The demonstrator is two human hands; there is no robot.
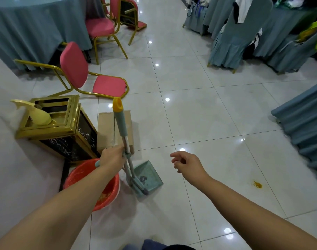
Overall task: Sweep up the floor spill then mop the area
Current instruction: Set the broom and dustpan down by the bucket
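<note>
My left hand (112, 157) grips the metal shaft of a teal broom-and-dustpan set (126, 141) with a yellow handle tip. The teal dustpan (149, 175) stands on the white tiled floor below my hand, the broom head clipped at its near edge. My right hand (187, 164) hovers empty to the right of the dustpan, fingers loosely curled. An orange spill stain (257, 184) lies on the tiles at the right, well apart from the dustpan. A red bucket (107, 195) holding orange debris sits under my left forearm.
A gold-framed bin (64, 127) with a yellow spray bottle (38, 115) on top stands at the left, a cardboard box (107, 127) beside it. Pink chairs (107, 85) and a cloth-covered table (37, 27) lie beyond. Covered chairs (231, 44) line the right.
</note>
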